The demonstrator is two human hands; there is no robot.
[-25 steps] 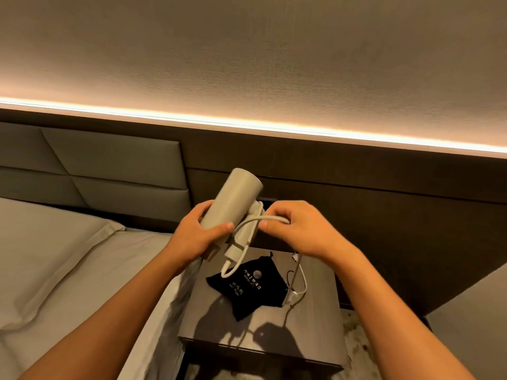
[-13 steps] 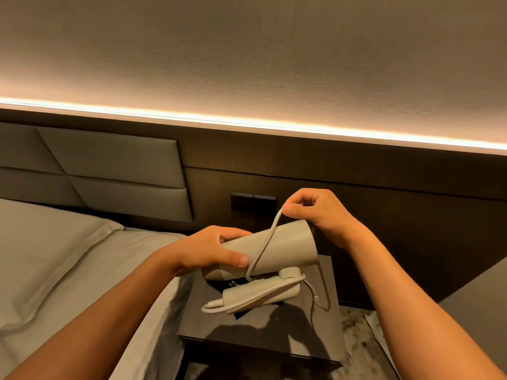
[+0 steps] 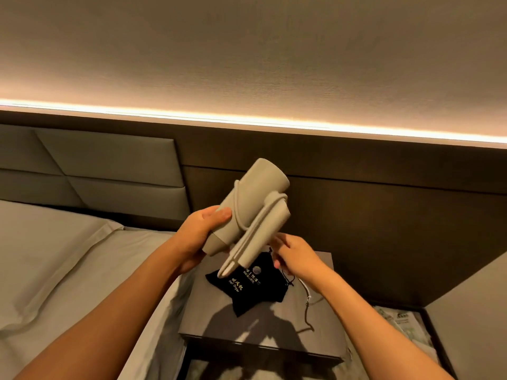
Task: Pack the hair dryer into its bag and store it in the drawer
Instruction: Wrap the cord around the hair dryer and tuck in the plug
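— Where's the hair dryer [image 3: 248, 207] just now?

— Up in the air at the centre of the frame, tilted, its round barrel end pointing to the upper right. The folded handle lies along its lower side, and the cord [image 3: 238, 208] loops round the barrel and runs down the handle.

— Who's got hold of it?

— The left hand [image 3: 199, 237] grips the lower end of the barrel, thumb lying across the top, fingers curled underneath. The right hand [image 3: 295, 256] sits just below and right of the handle; its fingers look curled about the cord there, but that spot is blurred, so I cannot tell for certain what they pinch.

— And the bag?

— The black bag [image 3: 253, 287] lies flat on the desk [image 3: 323, 341] under both hands, pale lettering on it, a drawstring at its right edge. More of the thin cord trails down from the right hand and across the desk top beside the bag.

— What else is around?

— A bed [image 3: 63, 270] with pale sheets at the lower left, a padded headboard [image 3: 109, 165] at the left, dark wall panelling behind, and a strip light [image 3: 274, 123] glowing across the middle of the frame
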